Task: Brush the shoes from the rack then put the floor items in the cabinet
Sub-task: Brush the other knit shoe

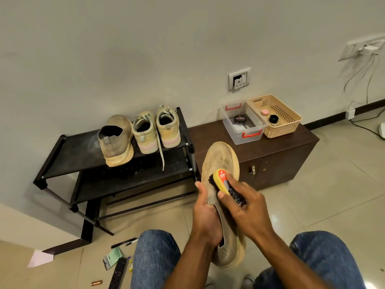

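My left hand (205, 213) grips a tan knit shoe (220, 159) from its left side, toe pointing away from me. My right hand (241, 203) holds a yellow shoe brush (221, 179) with dark bristles pressed on the shoe's upper. Its mate (115, 140) and a pair of beige laced sneakers (156, 128) stand on the top shelf of the black shoe rack (68, 155). On the floor by my left knee lie a pen (124, 243), a green packet (112, 257), a remote control (117, 274), a copper battery (96, 283) and a white paper (40, 258).
A low dark wooden cabinet (277, 163) with shut doors stands right of the rack. On it sit a clear box (243, 134) with a polish tin and a beige basket (277, 128) with small items. Cables hang at the right wall. My jeans-clad knees fill the bottom.
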